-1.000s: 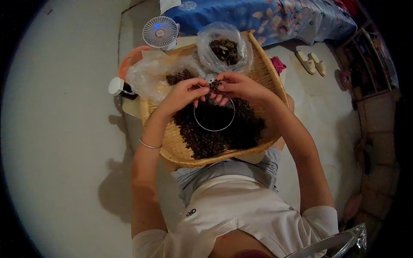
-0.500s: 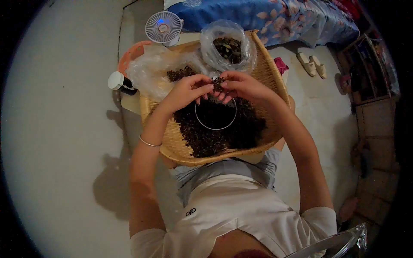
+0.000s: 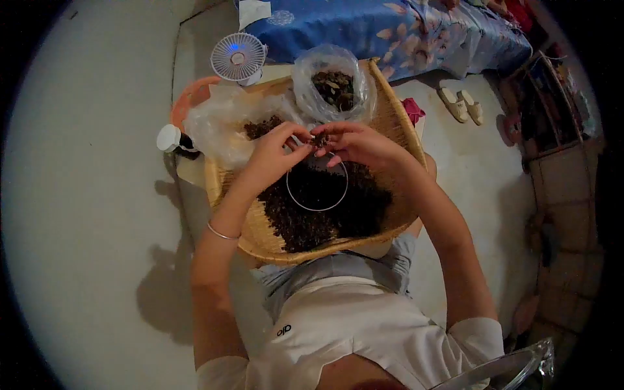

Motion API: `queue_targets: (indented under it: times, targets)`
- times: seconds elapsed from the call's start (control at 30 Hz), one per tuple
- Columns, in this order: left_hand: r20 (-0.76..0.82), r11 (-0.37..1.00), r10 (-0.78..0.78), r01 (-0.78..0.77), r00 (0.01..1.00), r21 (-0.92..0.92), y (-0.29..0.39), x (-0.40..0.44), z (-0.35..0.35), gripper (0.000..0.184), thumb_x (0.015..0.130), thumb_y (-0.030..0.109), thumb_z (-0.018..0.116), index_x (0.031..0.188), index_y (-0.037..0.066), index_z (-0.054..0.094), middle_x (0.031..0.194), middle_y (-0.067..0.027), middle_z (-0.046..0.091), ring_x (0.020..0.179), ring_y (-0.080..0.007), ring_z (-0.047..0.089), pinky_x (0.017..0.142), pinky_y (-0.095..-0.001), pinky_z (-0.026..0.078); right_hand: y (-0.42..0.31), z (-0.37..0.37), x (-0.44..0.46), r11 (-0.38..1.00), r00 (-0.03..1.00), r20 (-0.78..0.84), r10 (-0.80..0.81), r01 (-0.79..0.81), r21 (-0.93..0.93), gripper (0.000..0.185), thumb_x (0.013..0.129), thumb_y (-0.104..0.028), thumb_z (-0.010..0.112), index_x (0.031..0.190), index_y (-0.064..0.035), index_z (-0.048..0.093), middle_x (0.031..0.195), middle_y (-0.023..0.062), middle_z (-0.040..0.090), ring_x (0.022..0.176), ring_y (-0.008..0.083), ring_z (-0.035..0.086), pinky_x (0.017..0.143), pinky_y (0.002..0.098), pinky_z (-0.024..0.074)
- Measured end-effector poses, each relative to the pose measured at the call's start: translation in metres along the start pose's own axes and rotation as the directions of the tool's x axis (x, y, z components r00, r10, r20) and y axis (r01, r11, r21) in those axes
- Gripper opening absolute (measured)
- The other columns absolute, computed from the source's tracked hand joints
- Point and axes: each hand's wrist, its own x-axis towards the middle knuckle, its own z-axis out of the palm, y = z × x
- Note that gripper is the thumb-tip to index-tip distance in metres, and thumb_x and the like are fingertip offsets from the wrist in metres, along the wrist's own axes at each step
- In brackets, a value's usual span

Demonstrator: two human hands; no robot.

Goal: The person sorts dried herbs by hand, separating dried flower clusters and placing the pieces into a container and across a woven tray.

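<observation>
A woven basket [image 3: 253, 227] rests over my lap, with a wide spread of small dark pieces [image 3: 292, 221] in it. Among them lies a bowl with a thin pale rim [image 3: 317, 210], its inside dark. Above the bowl's far edge, my left hand [image 3: 281, 151] and my right hand [image 3: 356, 144] meet with bent fingers. Between their fingertips they pinch a small dark clump [image 3: 319, 140]. Beyond my hands, a clear plastic bag [image 3: 309, 78] holds brown and greenish pieces. To its left lie a crumpled clear bag [image 3: 218, 127] and a smaller dark heap [image 3: 261, 127].
A small white fan [image 3: 238, 58], an orange container [image 3: 188, 97] and a white-lidded dark jar [image 3: 169, 138] stand beyond the basket's left side. Blue flowered cloth [image 3: 325, 26] hangs at the back. Pale slippers [image 3: 453, 105] and a shelf [image 3: 552, 104] are on the right.
The whole view has shifted, so the basket and hands sit slightly lower and further left. The clump stays between both hands, while my right hand's fingers have changed position slightly.
</observation>
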Motion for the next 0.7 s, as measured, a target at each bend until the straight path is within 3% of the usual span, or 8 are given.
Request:
queue_targets:
  times: [0.13,0.2,0.27,0.33,0.53,0.6,0.7]
  targets:
    - [0.0,0.998,0.005,-0.005,1.0,0.066,0.013,-0.001,-0.003,0.021,0.076,0.009,0.064,0.094,0.004,0.056,0.089,-0.0006,0.052,0.074,-0.0079,0.051,0.059,-0.021,0.043,-0.003,0.006,0.0,0.998,0.999,0.004,0.051,-0.051,0.021,0.035,0.088,-0.014,0.049,0.118,0.0029,0.044,0.105,0.0145,0.055,0.092,0.0208,0.058,0.074,0.0316,0.0512]
    - [0.004,0.996,0.019,-0.019,1.0,0.091,0.014,-0.002,-0.002,0.021,0.075,0.009,0.065,0.094,0.003,0.057,0.09,-0.0066,0.052,0.073,-0.0138,0.055,0.064,-0.0261,0.046,0.002,0.004,-0.001,0.998,0.998,0.002,0.057,-0.057,0.017,0.035,0.087,-0.014,0.048,0.118,0.0028,0.044,0.105,0.014,0.055,0.091,0.0199,0.058,0.072,0.0303,0.051]
    - [-0.021,0.999,-0.019,0.02,1.0,0.043,0.01,-0.001,0.0,0.021,0.075,0.009,0.065,0.094,0.003,0.057,0.091,-0.0064,0.052,0.073,-0.0138,0.055,0.064,-0.0259,0.045,0.004,0.0,0.001,0.993,0.997,-0.064,0.046,-0.052,-0.102,0.033,0.087,-0.014,0.049,0.116,0.0006,0.045,0.105,0.012,0.055,0.089,0.0184,0.058,0.068,0.0286,0.0499]
    - [-0.047,0.998,-0.057,0.057,0.997,-0.006,0.007,-0.001,0.001,0.021,0.075,0.009,0.065,0.094,0.004,0.056,0.091,-0.0062,0.052,0.072,-0.0138,0.054,0.064,-0.0257,0.045,0.008,-0.006,0.002,0.997,0.998,-0.046,0.034,-0.037,-0.064,0.031,0.087,-0.014,0.049,0.115,-0.0007,0.046,0.104,0.011,0.056,0.089,0.0179,0.058,0.067,0.0283,0.0495]
    - [-0.042,0.996,0.077,-0.074,0.996,0.058,-0.006,0.002,-0.003,0.019,0.081,0.009,0.059,0.098,0.005,0.054,0.093,-0.0012,0.048,0.073,-0.0102,0.051,0.064,-0.0219,0.043,0.007,-0.005,0.003,1.0,0.999,-0.048,0.01,-0.009,0.014,0.026,0.085,-0.008,0.049,0.111,-0.0039,0.047,0.104,0.0095,0.054,0.091,0.0176,0.057,0.068,0.0281,0.0481]
    - [-0.05,0.994,-0.068,0.064,0.996,-0.092,-0.004,0.001,-0.003,0.015,0.081,0.008,0.058,0.096,0.003,0.055,0.091,-0.0044,0.049,0.072,-0.0113,0.05,0.064,-0.0231,0.044,0.004,-0.001,0.001,1.0,0.996,-0.083,0.013,-0.013,-0.006,0.026,0.084,-0.005,0.047,0.111,-0.0046,0.046,0.107,0.0106,0.053,0.092,0.0179,0.056,0.07,0.0279,0.0472]
    - [-0.036,0.978,-0.098,0.09,0.995,-0.188,-0.003,0.001,-0.003,0.015,0.083,0.008,0.056,0.096,0.003,0.055,0.091,-0.0039,0.049,0.073,-0.0107,0.05,0.063,-0.0228,0.043,0.002,0.004,0.0,0.994,0.993,-0.084,-0.08,0.073,-0.079,0.031,0.085,-0.003,0.047,0.116,-0.0051,0.042,0.111,0.0121,0.052,0.097,0.0195,0.056,0.073,0.0293,0.0481]
